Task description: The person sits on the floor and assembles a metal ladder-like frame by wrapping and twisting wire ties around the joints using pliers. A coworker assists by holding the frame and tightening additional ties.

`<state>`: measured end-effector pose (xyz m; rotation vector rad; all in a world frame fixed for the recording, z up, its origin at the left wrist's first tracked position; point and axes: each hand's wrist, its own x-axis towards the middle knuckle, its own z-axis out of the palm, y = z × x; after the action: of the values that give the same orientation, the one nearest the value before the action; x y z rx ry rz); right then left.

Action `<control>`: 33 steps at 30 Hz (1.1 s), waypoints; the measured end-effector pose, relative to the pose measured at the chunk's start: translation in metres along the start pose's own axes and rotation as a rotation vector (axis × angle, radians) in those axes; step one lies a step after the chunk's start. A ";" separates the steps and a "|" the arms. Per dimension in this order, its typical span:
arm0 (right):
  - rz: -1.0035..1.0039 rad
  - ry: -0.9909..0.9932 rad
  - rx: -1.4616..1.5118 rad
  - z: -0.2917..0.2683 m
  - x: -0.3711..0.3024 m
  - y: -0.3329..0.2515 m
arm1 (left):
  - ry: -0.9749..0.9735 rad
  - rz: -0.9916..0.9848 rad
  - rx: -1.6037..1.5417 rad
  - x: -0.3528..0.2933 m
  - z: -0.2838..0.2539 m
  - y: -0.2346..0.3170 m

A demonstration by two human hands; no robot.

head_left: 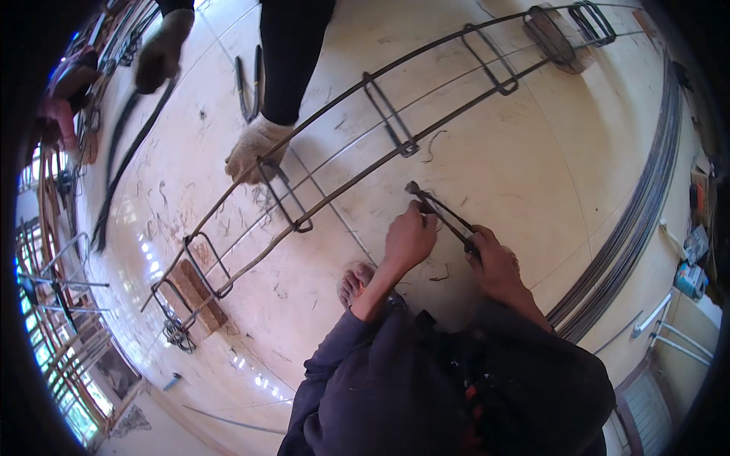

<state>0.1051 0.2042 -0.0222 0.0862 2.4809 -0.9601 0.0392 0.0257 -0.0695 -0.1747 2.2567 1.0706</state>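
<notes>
A pair of dark long-handled pincers [449,216] is gripped at the handle end by my right hand [496,266], jaws pointing up and left. My left hand [411,239] is closed just below the jaws, its fingertips against the tool; whatever they pinch is too small to make out. Beyond both hands, a rebar frame [351,182] of long rods with rectangular stirrups [389,114] runs diagonally from lower left to upper right. The pincers are apart from it. A co-worker's gloved hand [258,148] rests at the frame, near a stirrup.
Blocks [199,292] prop the frame at both ends. A wire bundle [179,334] hangs at its left end. Other pincers [249,85] lie beyond the frame. Long steel rods [635,228] curve along the right. Wire scraps litter the tiled floor [547,220]. A co-worker's other gloved hand [161,57] is upper left.
</notes>
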 end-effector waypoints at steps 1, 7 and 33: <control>0.004 -0.009 -0.003 -0.003 -0.001 0.001 | 0.003 0.010 -0.050 0.000 0.002 -0.003; -0.057 0.051 -0.031 -0.010 -0.005 0.027 | 0.109 0.049 -0.289 0.011 0.016 -0.006; 0.288 0.704 -0.172 -0.067 -0.037 0.177 | -0.234 0.117 -0.593 -0.019 -0.005 0.071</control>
<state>0.1503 0.3848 -0.0717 0.8264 3.0411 -0.6566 0.0259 0.0658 -0.0095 -0.1508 1.7092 1.7069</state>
